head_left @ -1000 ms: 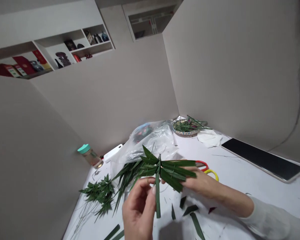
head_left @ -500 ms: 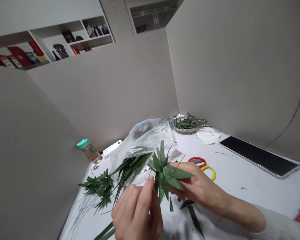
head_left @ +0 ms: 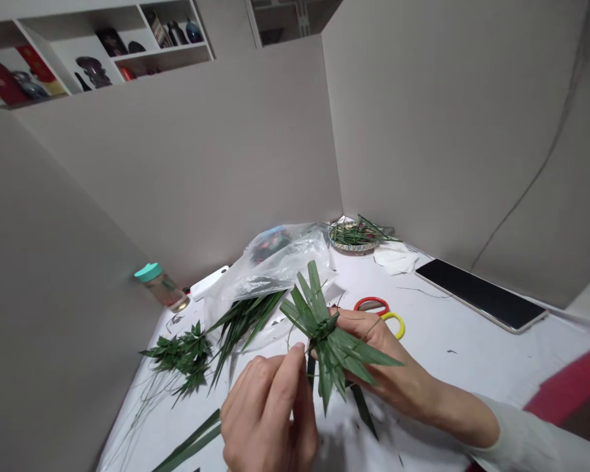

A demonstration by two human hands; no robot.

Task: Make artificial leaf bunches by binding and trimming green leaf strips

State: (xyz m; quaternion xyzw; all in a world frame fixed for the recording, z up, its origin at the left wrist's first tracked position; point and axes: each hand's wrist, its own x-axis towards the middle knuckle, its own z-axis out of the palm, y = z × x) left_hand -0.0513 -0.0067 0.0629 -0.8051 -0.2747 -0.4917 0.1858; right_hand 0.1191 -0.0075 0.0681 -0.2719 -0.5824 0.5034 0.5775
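Observation:
My two hands meet over a white table (head_left: 452,367) around a bundle of long green leaf blades (head_left: 322,341), bound at its middle with thin wire. My right hand (head_left: 386,367) cups the bundle from below, fingers under the blades. My left hand (head_left: 265,416) pinches the bundle's narrow stem end, with the fingertips against the binding. Just left of the hands lies a loose pile of narrow green leaves (head_left: 243,328). A bushier leaf sprig cluster (head_left: 179,354) sits further left, and long green strips (head_left: 189,442) lie by my left hand.
Behind the leaves is a crumpled clear plastic bag (head_left: 270,262). Red-and-yellow-handled scissors (head_left: 381,311) lie beyond my right hand. A round dish of leaves (head_left: 354,235), white paper (head_left: 396,259), a dark-screened tablet (head_left: 479,295) and a teal-lidded jar (head_left: 157,283) stand near the walls.
The leaf bundle looks more tightly gathered, its blades fanning upward and outward. My left hand has closed in at its base. The view has swung, shifting the table and shelves left and upward.

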